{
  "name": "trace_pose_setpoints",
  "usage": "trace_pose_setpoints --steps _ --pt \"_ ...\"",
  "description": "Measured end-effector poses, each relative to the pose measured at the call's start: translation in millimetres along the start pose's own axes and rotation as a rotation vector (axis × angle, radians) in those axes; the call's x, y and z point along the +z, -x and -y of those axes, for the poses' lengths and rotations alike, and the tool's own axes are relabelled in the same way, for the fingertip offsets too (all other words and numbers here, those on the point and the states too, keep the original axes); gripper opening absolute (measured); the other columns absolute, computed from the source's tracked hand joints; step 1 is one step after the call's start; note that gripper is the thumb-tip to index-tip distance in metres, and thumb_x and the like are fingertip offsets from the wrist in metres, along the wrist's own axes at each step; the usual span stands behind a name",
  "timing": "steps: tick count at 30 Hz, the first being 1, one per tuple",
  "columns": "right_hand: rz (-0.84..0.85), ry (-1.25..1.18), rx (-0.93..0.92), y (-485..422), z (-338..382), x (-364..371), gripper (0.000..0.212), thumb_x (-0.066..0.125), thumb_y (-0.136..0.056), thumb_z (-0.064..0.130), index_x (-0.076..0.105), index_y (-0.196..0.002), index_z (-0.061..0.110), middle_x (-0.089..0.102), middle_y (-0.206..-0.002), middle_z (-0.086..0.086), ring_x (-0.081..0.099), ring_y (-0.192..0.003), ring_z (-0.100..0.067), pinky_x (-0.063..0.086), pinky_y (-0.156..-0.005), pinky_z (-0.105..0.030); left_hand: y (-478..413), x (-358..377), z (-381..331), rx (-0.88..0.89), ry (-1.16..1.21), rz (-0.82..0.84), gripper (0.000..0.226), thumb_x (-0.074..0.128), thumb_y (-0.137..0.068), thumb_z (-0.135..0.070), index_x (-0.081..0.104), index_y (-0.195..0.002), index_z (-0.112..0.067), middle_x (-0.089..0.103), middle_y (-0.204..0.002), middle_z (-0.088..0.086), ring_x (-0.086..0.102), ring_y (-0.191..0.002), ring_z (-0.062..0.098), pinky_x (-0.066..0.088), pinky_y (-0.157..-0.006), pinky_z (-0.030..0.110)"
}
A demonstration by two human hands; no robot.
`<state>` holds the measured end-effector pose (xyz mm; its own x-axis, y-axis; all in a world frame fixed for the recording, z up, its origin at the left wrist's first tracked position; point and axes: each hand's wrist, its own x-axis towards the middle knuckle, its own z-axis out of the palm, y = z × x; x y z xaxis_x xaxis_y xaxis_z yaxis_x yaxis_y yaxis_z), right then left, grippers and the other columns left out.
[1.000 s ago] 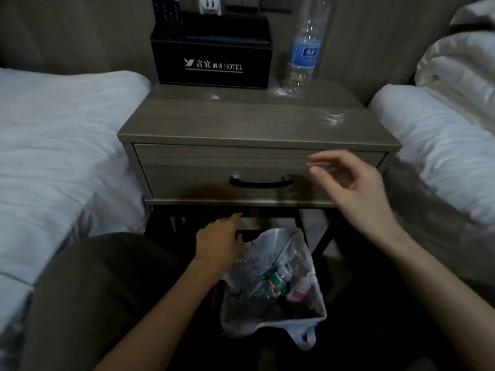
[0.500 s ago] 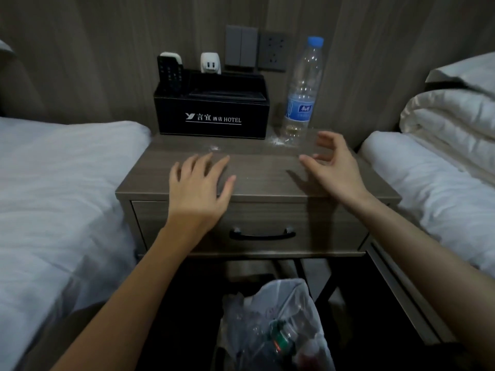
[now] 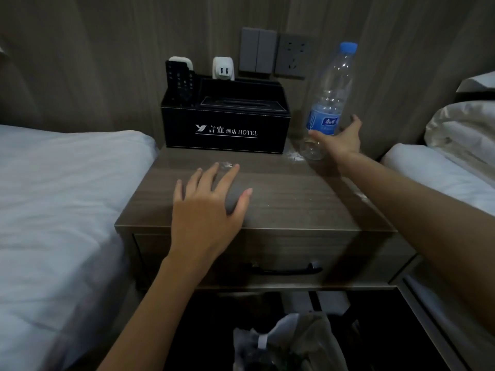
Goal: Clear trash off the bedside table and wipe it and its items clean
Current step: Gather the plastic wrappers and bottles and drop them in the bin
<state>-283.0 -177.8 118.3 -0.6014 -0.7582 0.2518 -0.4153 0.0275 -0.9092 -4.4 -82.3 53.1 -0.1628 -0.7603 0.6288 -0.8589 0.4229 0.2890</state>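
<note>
The wooden bedside table (image 3: 294, 199) has white crumbs (image 3: 295, 156) near its back right and a few more by my left fingertips. A clear water bottle (image 3: 328, 103) with a blue cap and label stands at the back right corner. My right hand (image 3: 338, 141) reaches around its lower part, thumb across the front and fingers spread to the right of it, not closed. My left hand (image 3: 209, 204) rests flat and spread on the table's front left, holding nothing. A black hotel tissue box (image 3: 227, 127) with a remote (image 3: 180, 81) in it stands at the back.
White beds flank the table, the left bed (image 3: 61, 199) and the right bed (image 3: 439, 172). A white charger (image 3: 222, 68), switches and a socket (image 3: 293, 56) sit on the wall behind. A plastic trash bag (image 3: 292, 341) with rubbish stands on the floor below the closed drawer (image 3: 284, 269).
My view rose from the trash bag to the table top. My left hand came up from the bag onto the table. My right hand moved back and right to the bottle.
</note>
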Motion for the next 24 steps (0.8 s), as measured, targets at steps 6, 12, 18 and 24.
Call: trace_pose_setpoints --steps 6,12,18,24 --pt "-0.022 -0.058 -0.072 -3.5 -0.8 14.0 0.096 0.083 -0.073 0.024 0.022 -0.147 0.016 0.058 -0.127 -0.005 0.056 -0.111 -0.013 0.042 -0.104 -0.027 -6.5 0.8 -1.1 -0.013 0.028 0.042 0.058 0.032 -0.09 -0.057 0.049 -0.139 -0.03 0.051 -0.142 0.004 0.045 -0.133 0.027 0.034 -0.109 0.054" --pt "0.039 -0.101 -0.181 20.2 10.8 -2.1 0.088 0.082 -0.073 0.025 0.027 -0.141 0.02 0.056 -0.105 0.012 0.062 -0.096 -0.007 0.051 -0.096 -0.03 -4.7 5.9 0.3 0.04 0.063 -0.056 0.05 0.043 -0.093 -0.048 0.056 -0.135 -0.023 0.058 -0.135 0.008 0.053 -0.125 0.029 0.041 -0.103 0.053" --pt "0.243 -0.193 -0.176 93.1 35.8 -53.9 0.085 0.08 -0.077 0.024 0.025 -0.141 0.019 0.062 -0.108 0.01 0.067 -0.099 -0.007 0.055 -0.092 -0.034 5.7 2.5 -5.8 0.069 0.101 -0.125 0.047 0.045 -0.094 -0.041 0.058 -0.133 -0.019 0.06 -0.132 0.009 0.055 -0.123 0.03 0.041 -0.104 0.052" --pt "0.401 -0.253 -0.065 175.0 36.6 -103.2 0.081 0.082 -0.068 0.028 0.034 -0.133 0.022 0.066 -0.115 0.001 0.068 -0.101 -0.014 0.057 -0.086 -0.038 20.5 -6.3 -11.8 0.042 0.127 -0.008 0.052 0.038 -0.093 -0.044 0.053 -0.137 -0.021 0.054 -0.139 0.008 0.043 -0.134 0.029 0.026 -0.114 0.048"
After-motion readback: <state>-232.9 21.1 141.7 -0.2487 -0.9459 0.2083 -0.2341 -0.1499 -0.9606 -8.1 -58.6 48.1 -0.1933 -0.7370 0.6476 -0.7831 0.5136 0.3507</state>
